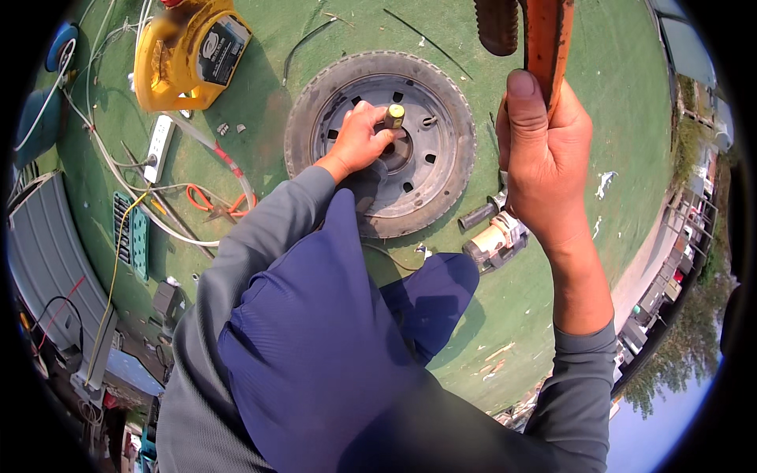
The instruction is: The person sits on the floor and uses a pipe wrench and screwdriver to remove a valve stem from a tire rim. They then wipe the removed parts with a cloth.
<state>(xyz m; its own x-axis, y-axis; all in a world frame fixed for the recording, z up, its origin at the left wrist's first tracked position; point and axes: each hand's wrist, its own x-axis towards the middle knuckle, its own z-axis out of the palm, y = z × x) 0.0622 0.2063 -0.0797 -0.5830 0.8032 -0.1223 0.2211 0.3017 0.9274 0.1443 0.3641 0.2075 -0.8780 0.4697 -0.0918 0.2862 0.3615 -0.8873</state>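
Observation:
A wheel with a black tire [459, 142] and a grey steel rim [434, 169] lies flat on the green ground in front of me. Over its hub, my left hand [359, 140] grips a short cylinder [394, 117] with a yellow-green top, held roughly upright. Its lower end and exact kind are hidden. To the right, my right hand [550, 154] is raised and wrapped around an orange pipe wrench [548, 47]. The toothed dark jaw shows at the upper edge, apart from the wheel and the cylinder.
Right of my knee lies a power tool [497, 240]. At the left are a yellow jug [189, 59], a white power strip [160, 148], an orange-handled hand tool [217, 201], a green socket tray [132, 236] and loose cords. Thin strips [309, 49] lie beyond the wheel.

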